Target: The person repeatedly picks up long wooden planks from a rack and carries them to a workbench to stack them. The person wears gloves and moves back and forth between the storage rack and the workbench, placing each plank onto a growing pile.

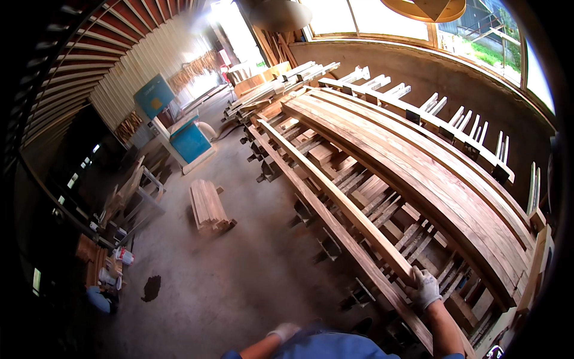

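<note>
In the head view, left of the plank panel [412, 169], the wooden strip [359, 220] is gripped in the curled right hand [426, 288]; farther left, the left hand's [284, 330] opening and contents cannot be told. Probably, the strip is best kept parallel to the panel.

Tan beam [359, 219], brown grain-streaked planks [412, 161], whitish glove [426, 289]

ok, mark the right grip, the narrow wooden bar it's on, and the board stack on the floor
Right grip [425, 288]: head view, back of the glove.
Narrow wooden bar [338, 196]: head view, about midway along its length.
Board stack [206, 202]: head view, top boards, near the middle.
</note>
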`<state>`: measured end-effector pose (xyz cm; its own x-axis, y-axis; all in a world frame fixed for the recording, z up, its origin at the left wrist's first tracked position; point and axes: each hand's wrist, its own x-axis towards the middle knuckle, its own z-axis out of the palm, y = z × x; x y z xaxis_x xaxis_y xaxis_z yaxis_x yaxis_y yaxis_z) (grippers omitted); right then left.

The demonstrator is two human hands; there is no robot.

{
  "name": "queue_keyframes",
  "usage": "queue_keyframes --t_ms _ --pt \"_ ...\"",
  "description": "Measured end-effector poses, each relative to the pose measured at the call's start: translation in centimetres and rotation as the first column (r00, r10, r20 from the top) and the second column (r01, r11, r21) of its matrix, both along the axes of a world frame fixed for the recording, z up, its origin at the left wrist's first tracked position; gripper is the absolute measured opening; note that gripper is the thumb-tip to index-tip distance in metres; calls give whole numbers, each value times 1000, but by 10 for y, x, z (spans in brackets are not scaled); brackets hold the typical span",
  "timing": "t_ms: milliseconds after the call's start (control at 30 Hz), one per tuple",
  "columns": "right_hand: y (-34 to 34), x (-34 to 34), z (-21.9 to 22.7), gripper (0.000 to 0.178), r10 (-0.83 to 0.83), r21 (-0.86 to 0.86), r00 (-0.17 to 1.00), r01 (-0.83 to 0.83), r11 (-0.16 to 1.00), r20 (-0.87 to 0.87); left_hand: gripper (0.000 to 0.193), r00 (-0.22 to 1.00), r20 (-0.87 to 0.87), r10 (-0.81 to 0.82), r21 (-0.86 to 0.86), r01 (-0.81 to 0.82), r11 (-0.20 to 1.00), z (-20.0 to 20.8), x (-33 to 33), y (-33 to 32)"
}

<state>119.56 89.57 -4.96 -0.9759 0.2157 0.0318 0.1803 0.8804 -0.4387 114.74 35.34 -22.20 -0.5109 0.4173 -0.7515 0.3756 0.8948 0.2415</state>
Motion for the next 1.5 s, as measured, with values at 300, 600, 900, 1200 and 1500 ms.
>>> queue_keyframes --t_ms 300,600,900,1200,1500 --pt "-31 -69 11 59 -109 -53 989 115 992 99 39 910 64 410 233 -413 880 -22 9 -64" --pt "-94 -146 21 139 -120 68 919 102 992 375 32 975 -88 206 297 -172 939 -65 -49 -163" --pt "-133 -153 15 141 -475 358 782 343 869 404 42 936 31 -351 -167 351 921 5 -169 -209" --pt "-125 -146 -11 131 -473 300 823 387 872 313 30 975 -138 176 257 -136 957 -66 -245 -202" --pt "-139 -161 16 138 -443 275 785 353 894 434 42 797 254 548 488 -595 639 105 -326 -34"
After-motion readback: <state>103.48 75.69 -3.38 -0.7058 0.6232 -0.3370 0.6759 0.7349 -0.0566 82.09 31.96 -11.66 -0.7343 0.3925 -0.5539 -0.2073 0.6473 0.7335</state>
